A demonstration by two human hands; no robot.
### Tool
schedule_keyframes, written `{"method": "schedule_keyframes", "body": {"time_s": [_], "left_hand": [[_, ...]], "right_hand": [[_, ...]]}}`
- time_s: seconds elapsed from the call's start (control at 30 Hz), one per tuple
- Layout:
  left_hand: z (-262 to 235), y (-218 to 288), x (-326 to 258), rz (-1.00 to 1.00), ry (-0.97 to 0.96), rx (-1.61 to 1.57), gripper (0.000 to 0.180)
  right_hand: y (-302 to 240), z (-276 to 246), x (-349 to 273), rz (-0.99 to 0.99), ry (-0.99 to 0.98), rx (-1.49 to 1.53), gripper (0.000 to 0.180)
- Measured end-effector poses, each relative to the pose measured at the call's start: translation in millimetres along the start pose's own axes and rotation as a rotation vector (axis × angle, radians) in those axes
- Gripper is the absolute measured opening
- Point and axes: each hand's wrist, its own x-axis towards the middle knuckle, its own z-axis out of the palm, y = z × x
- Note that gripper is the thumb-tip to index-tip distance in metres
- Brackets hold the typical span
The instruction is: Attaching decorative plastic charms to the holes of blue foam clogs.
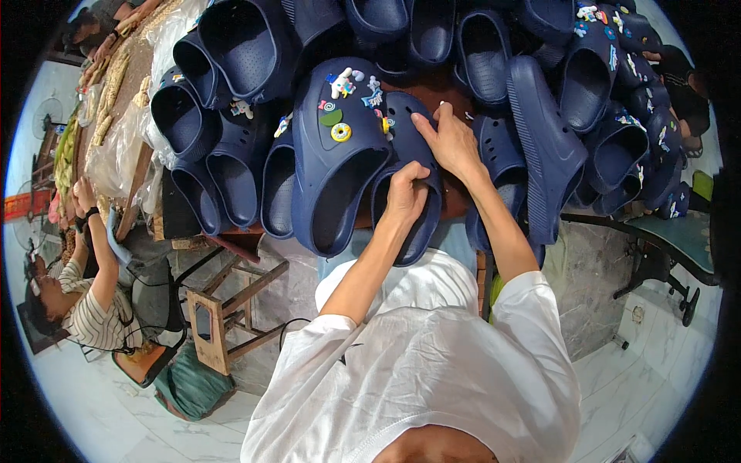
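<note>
A navy blue clog [401, 116] lies in front of me with its toe pointing away. My left hand [407, 193] is closed round the rim of its foot opening, thumb on top. Over the toe, beside the vent holes, my right hand [451, 143] has its fingers bent together; a tiny pale spot shows at the fingertips, too small to name. Colourful charms sit on the left edge of this clog. Touching it on the left is a larger-looking navy clog [309, 147] with a white character, a green leaf and a yellow ring charm [340, 133].
Many navy clogs crowd the table, one standing on its side [540, 147] at the right. Clear plastic bags [123, 154] lie at the left. A wooden stool [224, 309] stands below. Another person in a striped shirt [100, 312] works at the left; more people are at the far edges.
</note>
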Motion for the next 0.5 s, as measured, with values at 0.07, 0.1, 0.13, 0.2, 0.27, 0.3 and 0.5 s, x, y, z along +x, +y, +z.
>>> {"method": "schedule_keyframes", "body": {"time_s": [0.07, 0.1, 0.13, 0.2, 0.27, 0.3, 0.5], "left_hand": [[1, 1, -1, 0.008, -0.018, 0.008, 0.019], [0, 0, -1, 0.009, -0.016, 0.008, 0.019], [-3, -1, 1, 0.003, 0.013, 0.006, 0.02], [-7, -2, 3, -0.004, 0.038, 0.004, 0.022], [-9, -4, 4, -0.008, -0.002, 0.008, 0.022], [-8, -4, 4, -0.009, -0.003, 0.008, 0.022], [-14, -4, 10, 0.0, -0.045, -0.015, 0.021]], "right_hand": [[-1, 1, 2, -0.013, 0.006, -0.019, 0.046], [-6, -2, 4, -0.031, -0.015, -0.064, 0.044], [-10, -3, 5, -0.05, -0.036, -0.11, 0.042], [-9, -2, 5, -0.09, -0.004, -0.121, 0.04], [-7, 0, 5, -0.129, 0.028, -0.133, 0.037], [-6, 1, 6, -0.15, 0.039, -0.153, 0.035], [19, 10, 4, -0.141, 0.018, -0.092, 0.027]]}}
